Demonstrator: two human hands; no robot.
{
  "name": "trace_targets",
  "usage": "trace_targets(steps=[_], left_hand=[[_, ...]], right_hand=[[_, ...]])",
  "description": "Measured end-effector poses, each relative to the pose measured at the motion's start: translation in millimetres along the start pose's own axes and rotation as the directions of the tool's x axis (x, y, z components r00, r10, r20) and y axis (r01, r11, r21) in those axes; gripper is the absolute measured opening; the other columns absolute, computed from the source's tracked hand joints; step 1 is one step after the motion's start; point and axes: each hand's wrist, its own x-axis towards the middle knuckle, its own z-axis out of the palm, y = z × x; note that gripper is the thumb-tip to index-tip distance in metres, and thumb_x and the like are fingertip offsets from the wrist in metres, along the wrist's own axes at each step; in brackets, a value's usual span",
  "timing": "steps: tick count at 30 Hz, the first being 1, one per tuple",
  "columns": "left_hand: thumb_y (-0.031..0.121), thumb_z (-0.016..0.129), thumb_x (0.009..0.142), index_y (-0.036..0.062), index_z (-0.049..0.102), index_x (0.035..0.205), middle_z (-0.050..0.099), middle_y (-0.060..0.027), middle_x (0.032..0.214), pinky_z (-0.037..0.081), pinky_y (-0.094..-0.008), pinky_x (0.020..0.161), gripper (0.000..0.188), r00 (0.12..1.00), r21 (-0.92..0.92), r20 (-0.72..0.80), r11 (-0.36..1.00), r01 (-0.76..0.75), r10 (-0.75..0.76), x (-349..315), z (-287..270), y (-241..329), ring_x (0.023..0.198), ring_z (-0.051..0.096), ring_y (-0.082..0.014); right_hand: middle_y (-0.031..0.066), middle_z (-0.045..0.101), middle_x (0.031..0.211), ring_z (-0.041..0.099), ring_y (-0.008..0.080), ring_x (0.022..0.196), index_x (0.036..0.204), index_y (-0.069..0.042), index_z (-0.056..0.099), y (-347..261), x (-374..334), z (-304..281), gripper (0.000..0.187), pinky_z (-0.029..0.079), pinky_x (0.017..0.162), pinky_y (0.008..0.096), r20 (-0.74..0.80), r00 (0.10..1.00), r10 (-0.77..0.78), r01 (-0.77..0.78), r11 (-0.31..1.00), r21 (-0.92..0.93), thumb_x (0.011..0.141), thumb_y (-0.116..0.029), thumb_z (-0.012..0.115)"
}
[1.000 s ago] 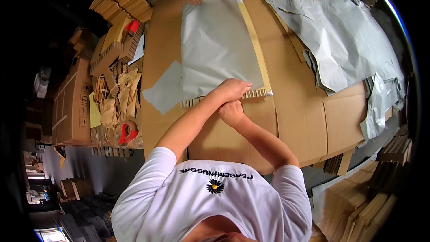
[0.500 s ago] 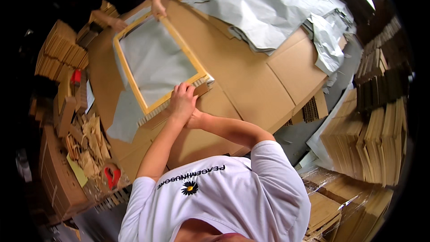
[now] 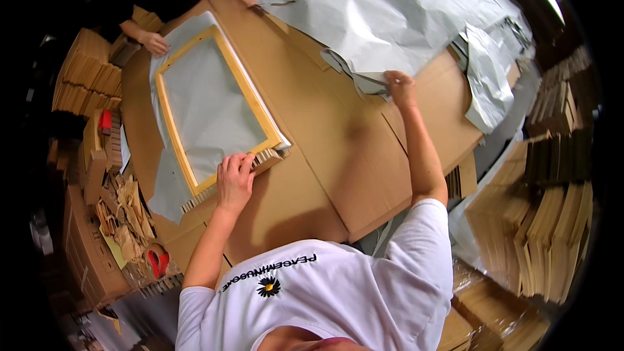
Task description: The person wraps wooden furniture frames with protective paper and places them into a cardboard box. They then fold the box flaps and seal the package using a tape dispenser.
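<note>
**Right hand leaves the frame and reaches the grey paper**

Half a second ago both hands were pressed together at the near corner of the wooden frame (image 3: 214, 107); now only the left hand (image 3: 235, 181) is there, while the right hand (image 3: 400, 84) has swung out across the cardboard-covered tabletop (image 3: 318, 149) to the heap of grey wrapping paper (image 3: 383, 16). That suggests the corner is settled and a fresh sheet is wanted.

The left hand lies flat, fingers (image 3: 247, 162) spread and closed on nothing, pinning the frame's near corner where a corrugated strip (image 3: 263, 159) sticks out. The right hand's fingers seem pinched on the lower edge of the grey paper, though at this distance the grip is hard to make out.

The frame is a pale yellow rectangle, lying flat and slanted on the tabletop's left half, a grey sheet under and inside it. At its far end a co-worker's hand (image 3: 156, 43) rests on the paper.
</note>
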Motion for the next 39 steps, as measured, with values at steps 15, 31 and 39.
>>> trace_targets(steps=[15,31,39], left_hand=[[0.004,0.077,0.072,0.0038,0.053,0.123,0.056,-0.0126,0.120,0.043,-0.0452,0.095,0.057,0.989,-0.052,-0.091,0.992,0.113,-0.118,-33.5,17.6,-24.3,0.112,0.055,-0.0317],[0.002,0.070,0.075,0.0030,0.056,0.110,0.059,-0.0126,0.106,0.045,-0.0423,0.090,0.038,0.989,-0.257,-0.146,0.966,-0.014,-0.025,-51.7,13.6,-50.4,0.099,0.057,-0.0329],[0.004,0.063,0.077,0.0071,0.061,0.108,0.054,-0.0037,0.089,0.041,-0.0352,0.071,0.031,0.945,-0.020,-0.322,0.999,0.050,-0.054,-62.0,17.9,-47.3,0.086,0.053,-0.0237]], right_hand=[[-0.0028,0.062,0.079,0.052,0.0051,0.076,0.102,0.002,0.073,-156.6,90.6,-43.9,0.028,0.043,0.069,0.0225,-0.229,0.972,-0.060,0.155,0.893,0.422,0.093,-0.024,0.067],[0.0049,0.070,0.081,0.059,0.0095,0.068,0.101,-0.001,0.074,-297.4,-53.0,67.1,0.021,0.049,0.065,0.0264,-0.119,0.907,-0.404,0.421,0.869,0.261,0.096,-0.018,0.062],[0.0055,0.056,0.077,0.057,0.0225,0.071,0.092,-0.008,0.074,-321.7,-139.5,146.0,0.008,0.048,0.063,0.0359,-0.007,0.620,-0.784,0.783,0.619,0.060,0.084,-0.008,0.071]])
